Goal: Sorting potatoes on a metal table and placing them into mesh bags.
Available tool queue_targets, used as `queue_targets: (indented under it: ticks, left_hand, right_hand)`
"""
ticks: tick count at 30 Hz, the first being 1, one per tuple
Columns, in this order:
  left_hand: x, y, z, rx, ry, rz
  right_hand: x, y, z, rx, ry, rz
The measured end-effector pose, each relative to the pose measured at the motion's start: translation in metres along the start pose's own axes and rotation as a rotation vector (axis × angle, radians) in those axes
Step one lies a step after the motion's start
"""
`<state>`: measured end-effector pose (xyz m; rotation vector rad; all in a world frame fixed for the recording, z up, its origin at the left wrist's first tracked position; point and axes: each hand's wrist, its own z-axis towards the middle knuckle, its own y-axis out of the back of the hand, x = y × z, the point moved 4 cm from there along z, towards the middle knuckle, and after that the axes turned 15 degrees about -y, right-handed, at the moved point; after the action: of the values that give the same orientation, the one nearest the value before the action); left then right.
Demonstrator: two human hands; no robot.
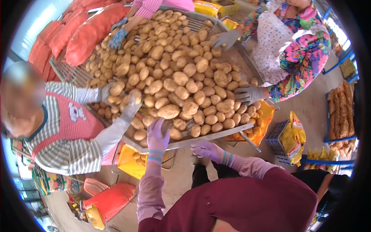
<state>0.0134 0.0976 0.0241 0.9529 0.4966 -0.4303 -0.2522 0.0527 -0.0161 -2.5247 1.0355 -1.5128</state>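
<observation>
A large heap of potatoes (pixel 182 79) covers a slatted metal sorting table (pixel 203 134) in front of me. My left hand (pixel 158 134), in a pale purple glove with striped cuff, reaches over the table's near edge. Its fingers and thumb are around a potato (pixel 165 125), partly hidden by the glove. Just outside the metal rim, my right hand (pixel 208 150) hangs in a matching glove, fingers somewhat spread and nothing in them. A large oblong potato (pixel 168 112) lies just beyond my left hand.
Co-workers' gloved hands (pixel 130 111) (pixel 249 94) (pixel 117 38) reach into the heap from the left, right and far side. Red mesh sacks (pixel 92 34) rest at the far left. Yellow bags (pixel 132 162) (pixel 265 121) with potatoes hang under the near edge. A crate (pixel 279 142) stands on the right floor.
</observation>
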Motion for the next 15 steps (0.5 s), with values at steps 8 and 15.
queue_targets:
  ticks: [8,15]
  left_hand:
    - [0.011,-0.067,0.094,0.567,-0.107,0.664]
    - [0.025,-0.026,0.007,-0.5,0.779,-0.899]
  right_hand:
    - [0.025,0.097,-0.081,-0.472,0.093,-0.358]
    - [0.084,0.166,-0.102,-0.763,0.317,-0.7]
